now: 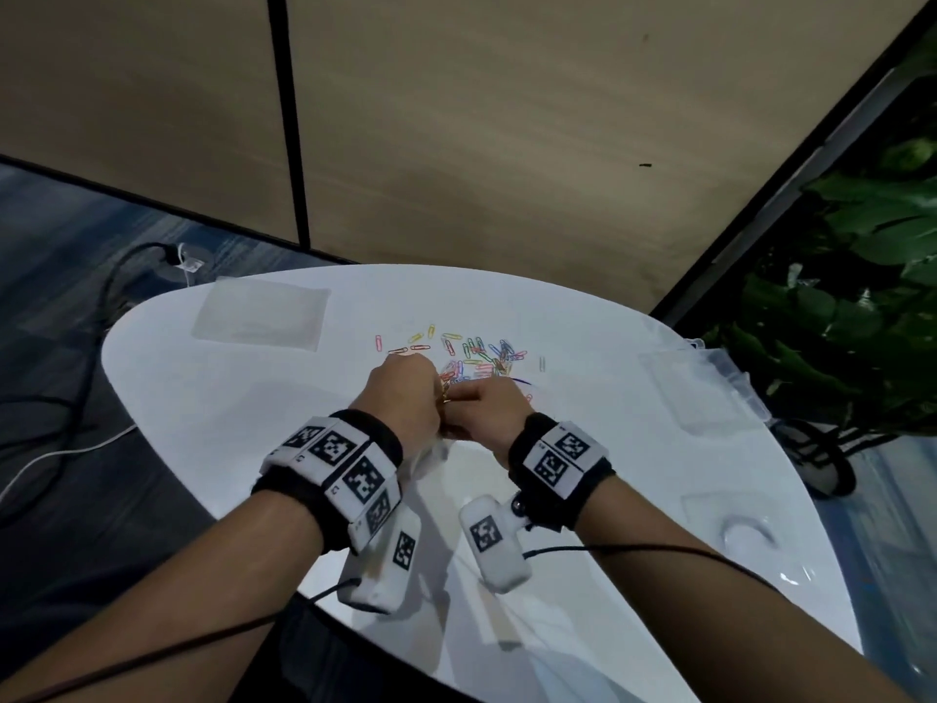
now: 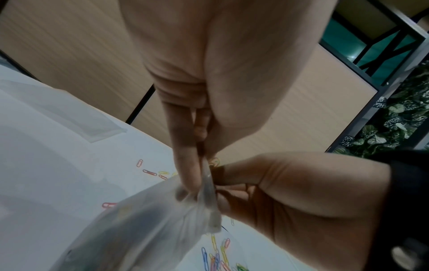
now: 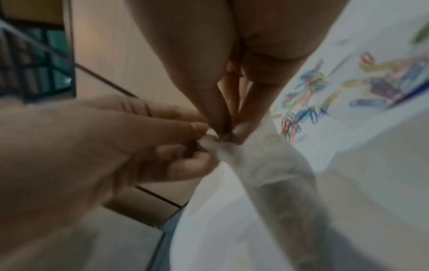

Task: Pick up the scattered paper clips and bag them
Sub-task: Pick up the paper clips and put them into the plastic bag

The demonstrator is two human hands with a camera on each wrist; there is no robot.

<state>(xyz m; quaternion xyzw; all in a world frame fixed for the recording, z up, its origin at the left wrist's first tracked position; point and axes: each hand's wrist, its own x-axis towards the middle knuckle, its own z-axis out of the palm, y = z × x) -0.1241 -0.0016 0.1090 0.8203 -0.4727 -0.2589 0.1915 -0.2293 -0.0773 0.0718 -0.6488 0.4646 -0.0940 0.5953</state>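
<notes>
Over a white table by tan wall panels, both hands pinch a clear bag.

coloured paper clips scattered flat on white table; clear plastic bag hanging, mouth pinched

Dim room; table bright white, soft glare near its right edge. Straight lines bend at head-view edges. Right wrist view blurred, perhaps from motion; clips smeared.
</notes>
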